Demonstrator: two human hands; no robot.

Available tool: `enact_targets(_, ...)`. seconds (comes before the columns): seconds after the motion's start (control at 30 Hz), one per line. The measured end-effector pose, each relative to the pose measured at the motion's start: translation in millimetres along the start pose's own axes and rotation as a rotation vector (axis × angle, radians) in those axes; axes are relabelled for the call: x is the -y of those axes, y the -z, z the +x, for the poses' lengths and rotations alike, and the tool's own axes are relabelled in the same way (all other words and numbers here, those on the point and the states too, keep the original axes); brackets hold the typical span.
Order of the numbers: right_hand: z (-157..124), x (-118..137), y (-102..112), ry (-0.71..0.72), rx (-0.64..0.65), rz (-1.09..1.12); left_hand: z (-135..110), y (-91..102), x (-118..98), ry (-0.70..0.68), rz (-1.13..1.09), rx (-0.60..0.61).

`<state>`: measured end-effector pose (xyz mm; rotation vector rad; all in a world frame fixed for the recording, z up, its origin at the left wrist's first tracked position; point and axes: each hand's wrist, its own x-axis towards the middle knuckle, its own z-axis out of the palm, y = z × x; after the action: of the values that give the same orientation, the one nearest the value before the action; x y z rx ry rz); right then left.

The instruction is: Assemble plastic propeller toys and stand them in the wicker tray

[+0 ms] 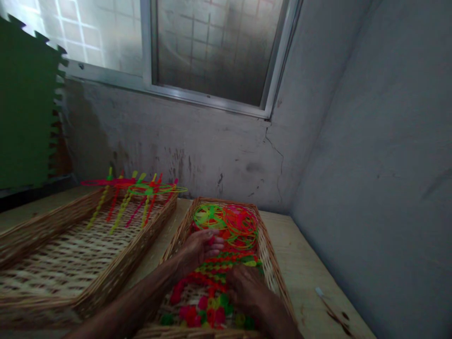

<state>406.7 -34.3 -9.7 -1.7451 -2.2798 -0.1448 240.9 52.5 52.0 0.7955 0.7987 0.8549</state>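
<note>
Wicker trays [269, 263] on plywood tabletop [303, 268] against stained grey wall [183, 155]

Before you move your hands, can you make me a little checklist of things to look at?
1. The left hand and the right hand are both over the right-hand wicker tray: ok.
2. The neon plastic coils lie inside that tray's rim: ok.
3. The right hand touches the red and green plastic pieces: ok.
4. The left hand is holding something: cannot tell, its fingers hide that.
5. The spiky plastic strips stay within the left-hand wicker tray: not ok, they stick out past its far rim.
</note>
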Motion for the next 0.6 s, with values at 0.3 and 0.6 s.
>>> enact_targets(0.3, -10, -8, -30, 0.092, -0.021, -0.069, -4, 12.7, 1, 0.085, -0.072, -0.002)
enact_targets(0.6, -4, -23, -41, 0.061, -0.279, -0.17, 1, 17.7, -2, 0.025, -0.212, 0.048)
